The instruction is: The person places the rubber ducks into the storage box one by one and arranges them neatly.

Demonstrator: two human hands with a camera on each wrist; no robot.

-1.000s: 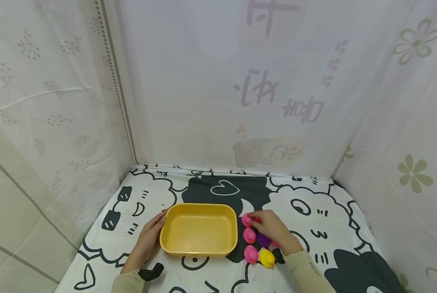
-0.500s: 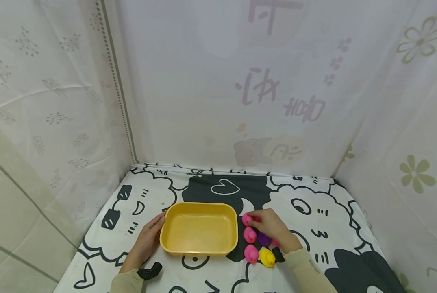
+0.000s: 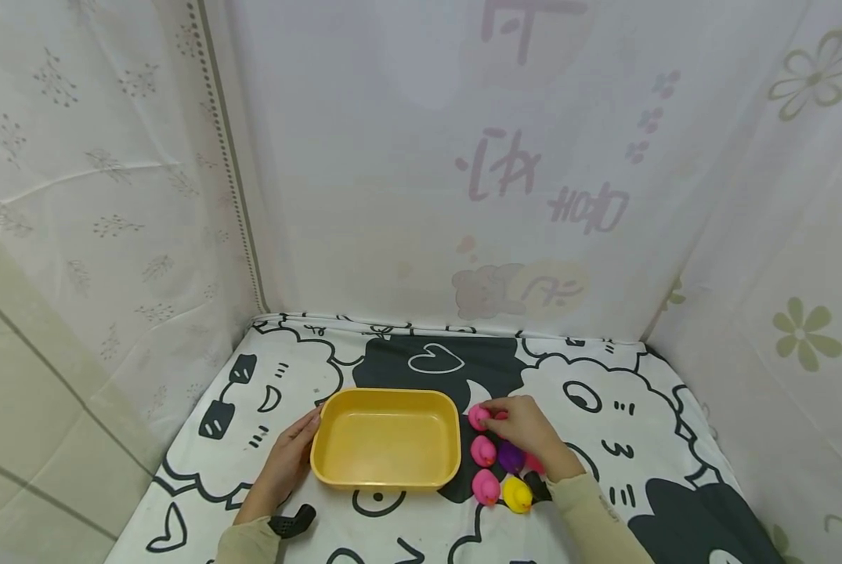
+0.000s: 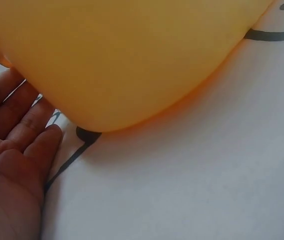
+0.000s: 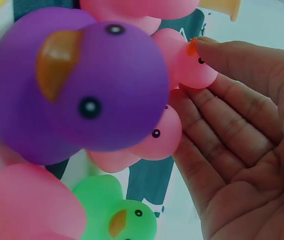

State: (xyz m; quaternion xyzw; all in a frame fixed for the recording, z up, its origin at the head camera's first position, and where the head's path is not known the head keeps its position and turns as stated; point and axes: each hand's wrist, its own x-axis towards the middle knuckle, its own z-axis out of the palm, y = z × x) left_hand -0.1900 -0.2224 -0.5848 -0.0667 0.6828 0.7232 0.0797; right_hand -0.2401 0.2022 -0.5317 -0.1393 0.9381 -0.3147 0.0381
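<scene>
A yellow tray (image 3: 385, 483) stands in the middle of the cloth. My left hand (image 3: 288, 460) holds its left side; in the left wrist view the fingers (image 4: 34, 122) reach along the outer wall. Right of the tray, my right hand (image 3: 529, 432) pinches a small pink rubber duck (image 5: 197, 70), with the thumb at its orange beak and fingers behind. Close to that hand sit more rubber ducks: a purple one (image 5: 117, 87), a green one (image 5: 134, 217) hidden in the head view, a yellow one (image 3: 517, 495) and several pink ones, including a pink duck (image 3: 486, 487) at the front.
A white cloth (image 3: 301, 368) with black cartoon drawings covers the table. Pale patterned curtains (image 3: 364, 196) close off the back and both sides. Black straps with camera mounts (image 3: 294, 521) sit at the wrists.
My right hand has shifted slightly away from me, showing more of the purple duck and the pink duck beside it. The left hand and tray stay put.
</scene>
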